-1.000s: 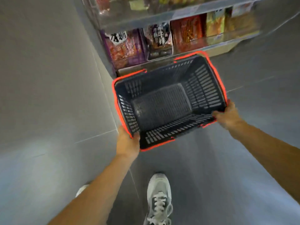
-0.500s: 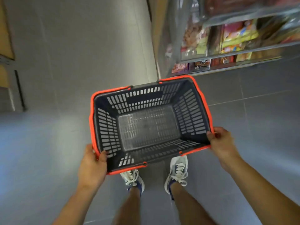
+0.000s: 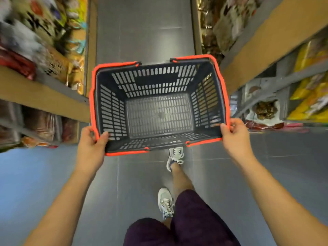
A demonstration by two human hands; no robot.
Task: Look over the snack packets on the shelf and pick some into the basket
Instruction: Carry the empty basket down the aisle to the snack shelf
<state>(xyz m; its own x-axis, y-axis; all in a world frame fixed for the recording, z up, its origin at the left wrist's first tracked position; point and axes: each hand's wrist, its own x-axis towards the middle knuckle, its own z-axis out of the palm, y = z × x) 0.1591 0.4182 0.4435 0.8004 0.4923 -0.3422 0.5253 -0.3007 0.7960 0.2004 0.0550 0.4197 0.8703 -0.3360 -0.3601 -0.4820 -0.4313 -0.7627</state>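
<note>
Basket (image 3: 156,80) held above aisle floor (image 3: 142,32), centre of view. Left hand (image 3: 91,144) grips rim at 7 o'clock, thumb curled inside. Right hand (image 3: 234,137) grips rim at 4 o'clock, fingers curled round it. Snack packets (image 3: 308,86), blurred, on shelves (image 3: 262,41) at 9 and 3 o'clock.

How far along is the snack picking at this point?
Done: nothing picked; the basket shows only its bare slotted floor. In hand: the left hand and right hand grip its near corners, holding it in the aisle between stocked shelves. Left: looking over the snack packets and putting some in.
</note>
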